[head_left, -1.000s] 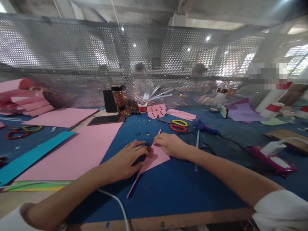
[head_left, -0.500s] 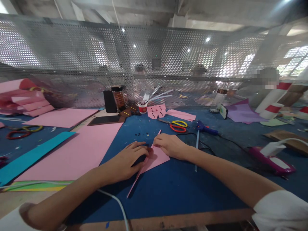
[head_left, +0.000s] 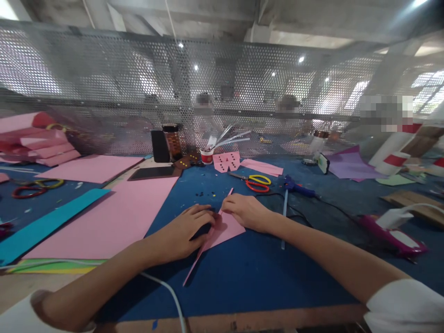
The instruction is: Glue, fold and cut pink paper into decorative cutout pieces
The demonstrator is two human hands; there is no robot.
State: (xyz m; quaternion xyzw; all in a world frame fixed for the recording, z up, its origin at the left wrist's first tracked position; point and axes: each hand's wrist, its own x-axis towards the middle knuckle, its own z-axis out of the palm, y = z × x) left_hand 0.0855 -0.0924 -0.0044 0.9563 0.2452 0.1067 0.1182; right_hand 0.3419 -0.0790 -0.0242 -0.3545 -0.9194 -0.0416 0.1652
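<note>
A folded piece of pink paper [head_left: 227, 229] rests on the blue table mat [head_left: 263, 273], one flap standing up along the fold. My left hand [head_left: 189, 231] grips that raised flap from the left, thumb on the near side and fingers bent over it. Farther up the fold, the fingers of my right hand [head_left: 244, 210] pinch the paper near its far end. Just beyond my hands lie scissors [head_left: 255, 181] with red and yellow handles. To the right are a blue glue gun [head_left: 296, 186] and a clear glue stick [head_left: 285, 217].
Large pink sheets [head_left: 104, 222] and a teal strip [head_left: 52, 226] lie at left. A paper cup [head_left: 207, 157] of glue sticks and a dotted pink cutout [head_left: 226, 162] stand at the back. A purple power strip [head_left: 393, 236] sits at right. A white cable [head_left: 169, 291] crosses the near edge.
The view has shifted very slightly. Both hands keep the same hold on the pink paper, with no visible movement of it.
</note>
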